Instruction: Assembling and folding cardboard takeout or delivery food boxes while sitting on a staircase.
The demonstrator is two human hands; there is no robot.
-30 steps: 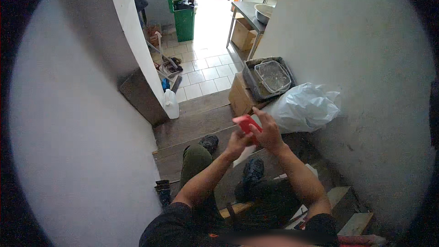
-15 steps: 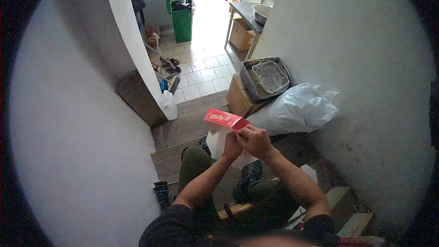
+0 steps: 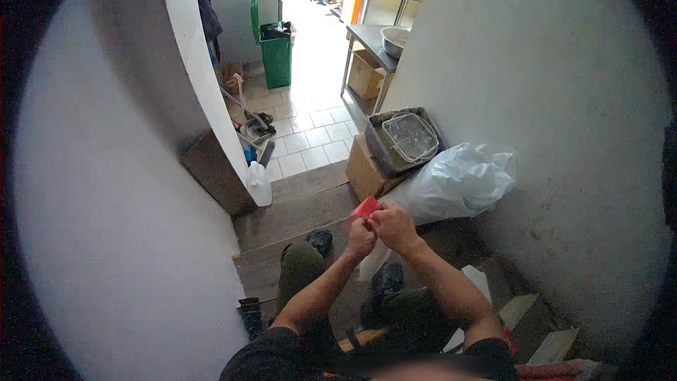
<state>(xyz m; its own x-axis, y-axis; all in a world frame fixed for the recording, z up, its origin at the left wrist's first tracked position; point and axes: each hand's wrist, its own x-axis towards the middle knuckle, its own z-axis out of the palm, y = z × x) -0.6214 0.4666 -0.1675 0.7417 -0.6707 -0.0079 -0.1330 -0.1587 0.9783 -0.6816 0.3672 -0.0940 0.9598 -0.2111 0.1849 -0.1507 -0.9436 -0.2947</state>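
In front of me, above the wooden steps, my left hand (image 3: 361, 238) and my right hand (image 3: 395, 226) meet with fingers closed. Between them they grip a red printed packet header (image 3: 366, 207), which looks folded or turned edge-on. A whitish, translucent sheet (image 3: 374, 262) hangs below the hands; it looks like the packet's plastic part, though the join is hidden by my fingers. My knees and dark shoes show underneath.
Ahead on the right, a cardboard box (image 3: 367, 176) bears a dark tub (image 3: 384, 159) with a clear lid. A white plastic sack (image 3: 465, 176) lies beside it. A white jug (image 3: 259, 185) stands left, and a green bin (image 3: 276, 60) farther off.
The red header, spread wide before, now appears much smaller between my hands. The white sheet shows less and hangs lower. My head view has tilted up slightly.
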